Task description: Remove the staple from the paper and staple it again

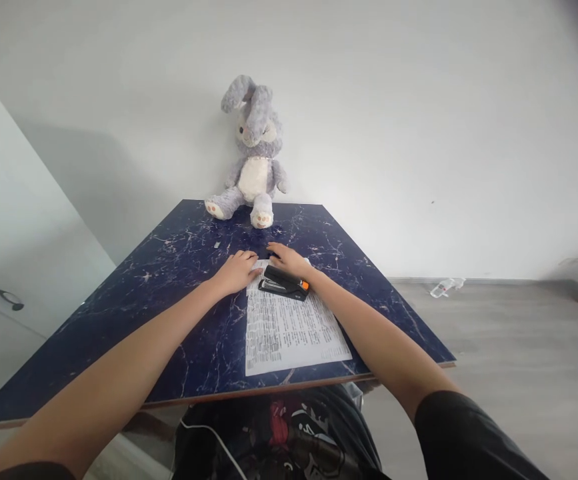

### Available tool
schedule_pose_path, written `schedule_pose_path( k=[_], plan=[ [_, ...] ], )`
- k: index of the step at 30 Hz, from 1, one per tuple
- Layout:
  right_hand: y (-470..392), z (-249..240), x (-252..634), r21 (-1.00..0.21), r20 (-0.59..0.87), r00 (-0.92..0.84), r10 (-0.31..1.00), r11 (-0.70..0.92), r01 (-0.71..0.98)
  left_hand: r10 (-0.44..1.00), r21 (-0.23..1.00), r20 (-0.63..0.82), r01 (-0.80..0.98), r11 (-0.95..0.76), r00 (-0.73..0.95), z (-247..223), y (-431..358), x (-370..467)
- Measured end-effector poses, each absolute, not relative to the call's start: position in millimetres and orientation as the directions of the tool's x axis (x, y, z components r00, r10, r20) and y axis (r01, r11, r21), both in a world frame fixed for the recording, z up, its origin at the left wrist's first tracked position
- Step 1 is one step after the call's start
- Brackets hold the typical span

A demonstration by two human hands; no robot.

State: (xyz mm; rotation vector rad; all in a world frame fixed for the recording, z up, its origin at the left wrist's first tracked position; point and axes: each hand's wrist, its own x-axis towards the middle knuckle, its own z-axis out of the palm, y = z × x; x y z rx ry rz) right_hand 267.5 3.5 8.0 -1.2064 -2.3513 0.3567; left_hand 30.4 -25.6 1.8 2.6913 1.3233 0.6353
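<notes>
A printed sheet of paper lies on the dark blue marbled table, close to its front edge. On the sheet's far part rests a black stapler with an orange end, its arm raised from its base. My left hand is open at the paper's far left corner, fingers stretched forward and thumb over the edge. My right hand is also open, just beyond the stapler at the sheet's far edge, its wrist beside the orange end. Its lower fingers are partly hidden.
A grey plush rabbit sits at the table's back against the wall. A small pale scrap lies left of centre. On the left stands a white cabinet with a dark handle. White plastic lies on the floor to the right.
</notes>
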Motion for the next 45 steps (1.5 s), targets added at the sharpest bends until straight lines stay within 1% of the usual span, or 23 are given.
schedule_pose_path(
  k=[2, 3, 4, 5, 7, 9, 10, 11, 12, 13, 14, 15, 16, 18, 19, 21, 23, 25, 28, 31, 34, 40, 45],
  plan=[
    [-7, 28, 271, -0.521, 0.329, -0.451, 0.83, 0.557, 0.647, 0.792, 0.223, 0.288, 0.766, -0.603, 0.539, 2, -27, 32],
    [-14, 38, 274, -0.56, 0.306, -0.481, 0.821, 0.564, 0.607, 0.795, 0.222, 0.28, 0.77, -0.598, 0.537, 2, -27, 33],
    [-21, 47, 277, -0.586, 0.261, -0.554, 0.791, 0.585, 0.56, 0.799, 0.228, 0.278, 0.772, -0.594, 0.533, 3, -27, 33],
    [-28, 55, 280, -0.582, 0.212, -0.631, 0.747, 0.615, 0.532, 0.804, 0.236, 0.279, 0.774, -0.587, 0.525, 3, -26, 34],
    [-44, 63, 282, -0.512, 0.132, -0.736, 0.664, 0.681, 0.523, 0.814, 0.258, 0.288, 0.777, -0.574, 0.505, 4, -26, 35],
    [-56, 62, 282, -0.437, 0.103, -0.757, 0.645, 0.713, 0.548, 0.814, 0.291, 0.31, 0.766, -0.573, 0.491, 4, -26, 35],
    [-61, 59, 282, -0.434, 0.105, -0.752, 0.651, 0.71, 0.554, 0.807, 0.317, 0.327, 0.747, -0.584, 0.492, 4, -26, 35],
    [-64, 57, 285, -0.468, 0.112, -0.737, 0.667, 0.69, 0.553, 0.797, 0.353, 0.348, 0.719, -0.599, 0.493, 4, -25, 35],
    [-65, 55, 289, -0.542, 0.126, -0.707, 0.695, 0.646, 0.538, 0.789, 0.397, 0.37, 0.685, -0.611, 0.49, 5, -25, 34],
    [-64, 54, 296, -0.648, 0.15, -0.658, 0.738, 0.576, 0.498, 0.788, 0.447, 0.388, 0.651, -0.614, 0.478, 5, -24, 33],
    [-62, 54, 304, -0.766, 0.176, -0.586, 0.791, 0.484, 0.423, 0.795, 0.5, 0.4, 0.619, -0.606, 0.456, 6, -23, 31],
    [-59, 56, 315, -0.868, 0.2, -0.491, 0.848, 0.386, 0.313, 0.807, 0.554, 0.409, 0.587, -0.591, 0.426, 7, -22, 29],
    [-54, 59, 327, -0.937, 0.213, -0.385, 0.898, 0.3, 0.181, 0.82, 0.611, 0.418, 0.547, -0.572, 0.39, 7, -21, 27],
    [-43, 65, 354, -0.978, 0.206, -0.219, 0.954, 0.202, -0.042, 0.838, 0.721, 0.443, 0.428, -0.545, 0.32, 9, -19, 23],
    [-38, 67, 366, -0.98, 0.19, -0.186, 0.964, 0.173, -0.103, 0.843, 0.766, 0.455, 0.356, -0.535, 0.287, 10, -19, 21],
    [-30, 68, 388, -0.984, 0.131, -0.185, 0.974, 0.105, -0.144, 0.857, 0.83, 0.463, 0.227, -0.509, 0.226, 12, -19, 20],
    [-26, 64, 403, -0.991, 0.071, -0.201, 0.977, 0.047, -0.122, 0.872, 0.863, 0.454, 0.154, -0.481, 0.182, 15, -20, 20],
    [-27, 60, 411, -0.997, 0.053, -0.223, 0.973, 0.04, -0.062, 0.878, 0.877, 0.452, 0.104, -0.47, 0.158, 17, -22, 20],
    [-34, 61, 414, -0.993, 0.07, -0.357, 0.932, 0.1, 0.067, 0.873, 0.875, 0.469, 0.06, -0.48, 0.136, 19, -22, 20],
    [-43, 69, 415, -0.975, 0.051, -0.501, 0.864, 0.153, 0.164, 0.855, 0.857, 0.508, 0.038, -0.514, 0.108, 19, -20, 19],
    [-49, 76, 415, -0.963, 0.049, -0.538, 0.841, 0.183, 0.198, 0.855, 0.859, 0.508, 0.013, -0.512, 0.101, 20, -20, 20],
    [-54, 81, 408, -0.966, -0.052, -0.611, 0.79, 0.114, 0.23, 0.873, 0.881, 0.472, -0.037, -0.471, 0.125, 19, -20, 21],
    [-57, 85, 402, -0.953, -0.091, -0.649, 0.756, 0.123, 0.277, 0.883, 0.89, 0.455, -0.081, -0.448, 0.117, 18, -19, 22]
  ],
)
